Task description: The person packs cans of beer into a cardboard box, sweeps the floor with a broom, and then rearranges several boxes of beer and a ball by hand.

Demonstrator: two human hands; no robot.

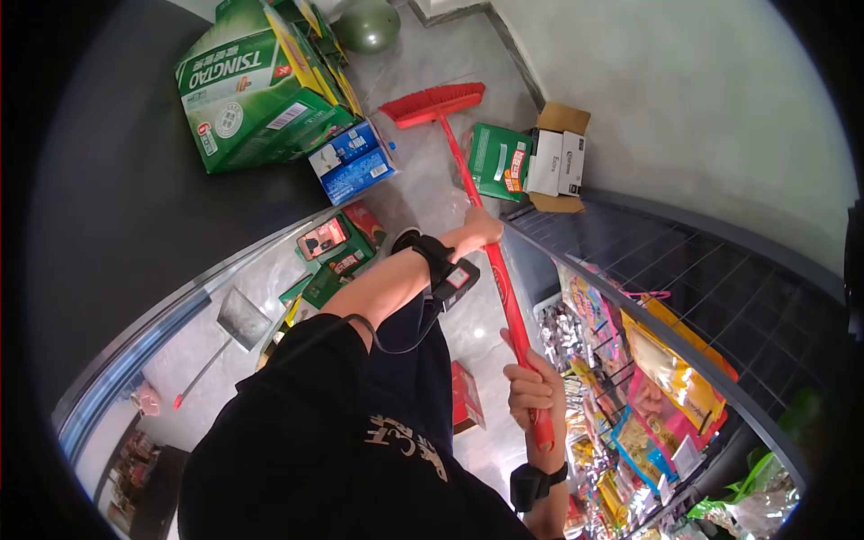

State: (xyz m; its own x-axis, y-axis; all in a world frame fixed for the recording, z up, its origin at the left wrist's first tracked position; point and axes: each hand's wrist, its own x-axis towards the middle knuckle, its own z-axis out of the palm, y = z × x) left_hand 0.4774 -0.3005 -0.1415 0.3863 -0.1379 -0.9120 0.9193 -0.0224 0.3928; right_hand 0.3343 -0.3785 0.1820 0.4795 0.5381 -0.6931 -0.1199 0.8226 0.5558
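Observation:
A red broom (511,297) runs from the lower right up to the floor, with its wide red bristle head (439,106) resting on the grey tiles. Partway down the handle, my left hand (480,229) is closed around it, seen from the back. Near the handle's end, my right hand (535,389) wraps its fingers round the shaft, thumb lying along it. Black straps sit on both wrists, and a small black device (455,284) hangs at the left one. Left of the broom head stands a blue carton (353,164); to its right lies a green box (500,162).
Large green Tsingtao cartons (261,99) and a dark green balloon (369,27) are at upper left. An open white carton (556,162) stands by the wall. Snack racks (648,360) line the right side. A long-handled dustpan (243,317) is at left.

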